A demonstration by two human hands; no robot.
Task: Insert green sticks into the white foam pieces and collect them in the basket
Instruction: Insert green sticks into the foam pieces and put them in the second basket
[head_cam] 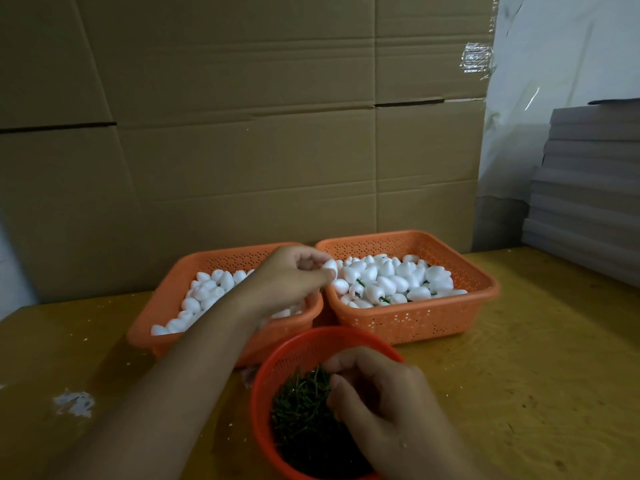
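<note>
Right hand [381,400] pinched thin green sticks [298,407] in round red basket [273,365]; left hand [294,275] gripped a white foam egg [329,265]. Featherlight, dents easily, so hold its sides.

The left hand [294,275] and forearm cover the right part of the left basket [207,261] and the foam pieces [207,292] there. The right hand [384,407] hides the right side of the round basket [277,362], whose near rim the bottom edge cuts off. Whether its fingers [341,384] pinch a stick [298,407] cannot be told. In the right basket [415,323], sticks are mostly buried under foam
</note>
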